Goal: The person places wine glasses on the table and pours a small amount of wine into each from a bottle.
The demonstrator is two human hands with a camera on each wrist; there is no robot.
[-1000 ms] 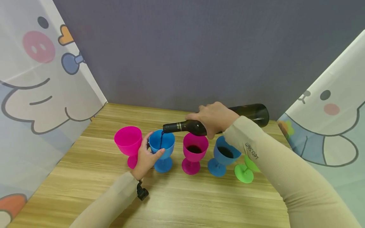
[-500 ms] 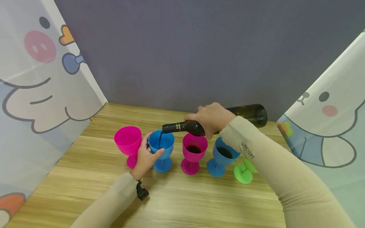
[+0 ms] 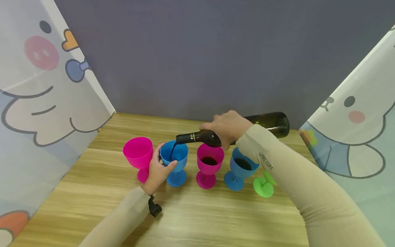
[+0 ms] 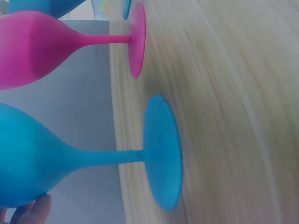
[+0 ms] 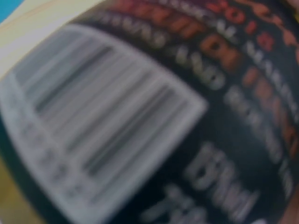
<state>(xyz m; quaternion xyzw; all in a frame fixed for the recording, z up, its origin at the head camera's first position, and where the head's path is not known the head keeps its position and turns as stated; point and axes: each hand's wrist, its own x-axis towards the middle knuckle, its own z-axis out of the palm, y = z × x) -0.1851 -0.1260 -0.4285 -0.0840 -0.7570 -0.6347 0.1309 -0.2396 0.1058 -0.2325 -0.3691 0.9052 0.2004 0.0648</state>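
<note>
My right hand (image 3: 228, 127) grips a dark wine bottle (image 3: 210, 138) around its shoulder, tilted nearly level with its mouth pointing left. Dark liquid streams from the mouth into a blue goblet (image 3: 176, 166). With thumb and fingers around the bowl, my left hand (image 3: 158, 171) holds that goblet, whose foot (image 4: 163, 151) rests on the table in the left wrist view. A blurred label with a barcode (image 5: 103, 116) fills the right wrist view. Left of my left hand stands a pink goblet (image 3: 138, 152), no liquid visible in it.
To the right, a pink goblet (image 3: 206, 180) and a blue goblet (image 3: 235, 180) hold dark liquid. A green goblet (image 3: 263, 187) is partly hidden by my right sleeve. A grey panel (image 3: 197, 61) stands behind the wooden table (image 3: 197, 216); printed cloths hang at both sides.
The stream keeps running, now slanting more to the left inside the blue goblet. Both hands and the bottle stay almost in place; the view shifts slightly.
</note>
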